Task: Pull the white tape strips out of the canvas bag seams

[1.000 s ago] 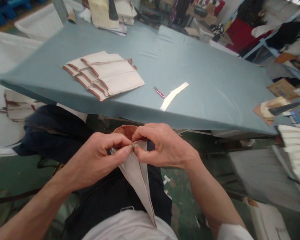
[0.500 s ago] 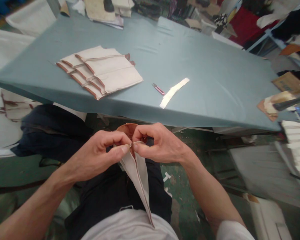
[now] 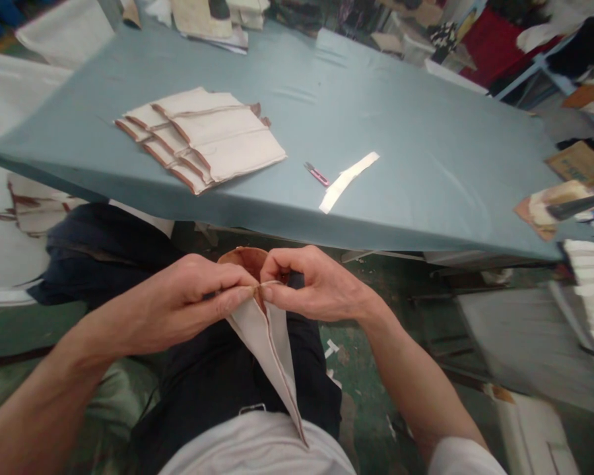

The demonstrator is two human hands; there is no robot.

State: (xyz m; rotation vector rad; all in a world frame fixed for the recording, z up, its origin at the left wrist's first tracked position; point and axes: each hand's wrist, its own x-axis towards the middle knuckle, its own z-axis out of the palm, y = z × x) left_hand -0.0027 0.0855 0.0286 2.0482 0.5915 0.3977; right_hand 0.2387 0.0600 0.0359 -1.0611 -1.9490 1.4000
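Between my hands hangs a cream fabric piece point(image 3: 264, 343) with brown edging, its lower point reaching down to my waist. My left hand point(image 3: 193, 297) pinches its upper edge between thumb and fingers. Close beside it, my right hand point(image 3: 309, 284) pinches the same edge, the fingertips of both hands almost touching. Brown material point(image 3: 245, 258) belonging to or lying behind the piece shows just beyond my fingers. The exact spot being gripped is covered by my fingertips.
On the blue-green table point(image 3: 426, 191) lies a fanned stack of cream fabric pieces point(image 3: 232, 138) with brown edges. Small thread snips point(image 3: 317, 174) and a pale strip point(image 3: 349, 183) lie right of it. Dark cloth point(image 3: 103, 251) hangs at the left. A tool with a dark handle point(image 3: 574, 206) rests at the right.
My left hand has flattened, its wrist turning and shifting slightly left while its pinch stays at the edge. My right hand barely moves. The view has shifted slightly.
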